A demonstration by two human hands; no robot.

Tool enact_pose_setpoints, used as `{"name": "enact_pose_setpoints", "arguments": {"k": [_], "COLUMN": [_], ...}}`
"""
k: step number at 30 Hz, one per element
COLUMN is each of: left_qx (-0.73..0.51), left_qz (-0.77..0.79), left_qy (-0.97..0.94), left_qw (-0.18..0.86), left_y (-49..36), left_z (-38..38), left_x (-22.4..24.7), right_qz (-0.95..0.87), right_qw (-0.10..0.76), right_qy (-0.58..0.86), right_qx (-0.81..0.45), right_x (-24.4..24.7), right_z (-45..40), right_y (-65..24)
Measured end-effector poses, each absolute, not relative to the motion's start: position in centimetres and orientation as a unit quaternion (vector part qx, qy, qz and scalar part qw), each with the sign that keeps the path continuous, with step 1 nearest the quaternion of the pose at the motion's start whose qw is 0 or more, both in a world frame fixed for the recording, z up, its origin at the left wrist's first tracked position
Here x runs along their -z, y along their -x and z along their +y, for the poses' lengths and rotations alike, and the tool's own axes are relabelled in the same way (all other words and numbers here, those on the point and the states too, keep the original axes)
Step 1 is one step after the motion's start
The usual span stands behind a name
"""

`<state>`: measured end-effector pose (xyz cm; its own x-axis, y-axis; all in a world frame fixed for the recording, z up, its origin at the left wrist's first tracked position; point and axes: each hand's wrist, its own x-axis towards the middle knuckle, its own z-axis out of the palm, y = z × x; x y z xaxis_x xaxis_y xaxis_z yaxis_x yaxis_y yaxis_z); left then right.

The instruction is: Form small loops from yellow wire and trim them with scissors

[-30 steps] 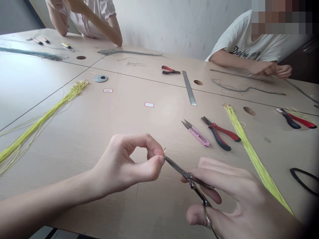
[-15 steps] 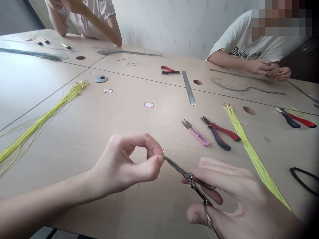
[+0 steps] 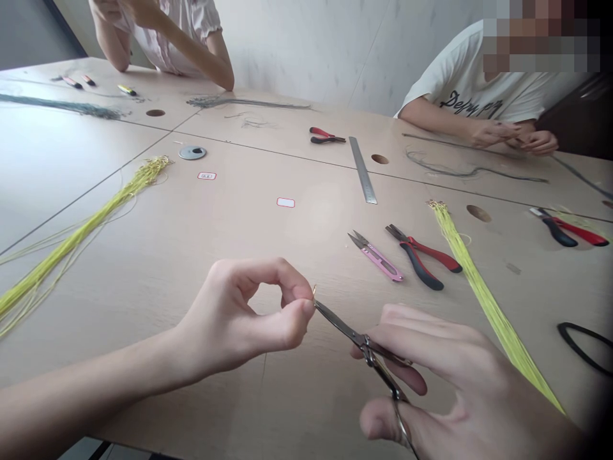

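My left hand (image 3: pixel 258 313) pinches a tiny gold-coloured piece (image 3: pixel 315 291) between thumb and forefinger; a thin thread hangs below it. My right hand (image 3: pixel 431 364) holds small metal scissors (image 3: pixel 366 348), with thumb and fingers at the handles. The scissor tips meet the piece at my left fingertips. Beyond my right hand lie pink thread snips (image 3: pixel 378 257) and red-and-black pliers (image 3: pixel 424 255). A yellow thread bundle (image 3: pixel 488 294) runs under my right forearm, and another yellow bundle (image 3: pixel 86 230) lies at the left.
A metal ruler (image 3: pixel 363 171), small pliers (image 3: pixel 327 135), a round grey cap (image 3: pixel 192 153) and two labels lie farther back. More pliers (image 3: pixel 569 228) and a black loop (image 3: pixel 584 347) are at the right. Two people sit across the table, near grey-green threads (image 3: pixel 249 101).
My hands and the scissors have barely moved. Across the table at the right, the person's hands have shifted slightly.
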<state>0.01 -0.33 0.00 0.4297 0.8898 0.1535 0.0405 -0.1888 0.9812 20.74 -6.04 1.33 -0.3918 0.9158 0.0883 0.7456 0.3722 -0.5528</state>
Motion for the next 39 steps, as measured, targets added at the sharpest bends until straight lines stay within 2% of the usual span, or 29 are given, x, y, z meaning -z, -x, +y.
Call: {"name": "enact_pose_setpoints", "arguments": {"k": [6,13,18,24,29,39], "left_qx": [-0.401,-0.403,-0.403,-0.402,-0.403,-0.396], "left_qz": [0.353,0.355,0.358,0.359,0.358,0.359], "left_qy": [-0.656,-0.656,-0.657,-0.657,-0.654,-0.656], "left_qw": [0.532,0.530,0.528,0.527,0.531,0.533], "left_y": [-0.17,-0.24,-0.30,-0.26,-0.35,-0.16], "left_z": [-0.13,-0.13,-0.18,-0.21,-0.20,-0.17], "left_x": [0.12,-0.12,-0.07,-0.08,0.05,0.09], "right_qz": [-0.806,-0.801,-0.812,-0.807,-0.813,-0.816], "right_qw": [0.215,0.185,0.223,0.207,0.231,0.214], "right_qy": [0.501,0.528,0.498,0.515,0.496,0.495], "right_qx": [-0.230,-0.214,-0.208,-0.203,-0.198,-0.207], "right_x": [-1.31,-1.24,-1.29,-1.34,-1.37,-1.51], "right_z": [-5.89,-6.01,-5.85,-5.99,-6.05,-5.95], "right_y": [-20.92,-20.79,-20.88,-20.83,-20.90,-20.92]}}
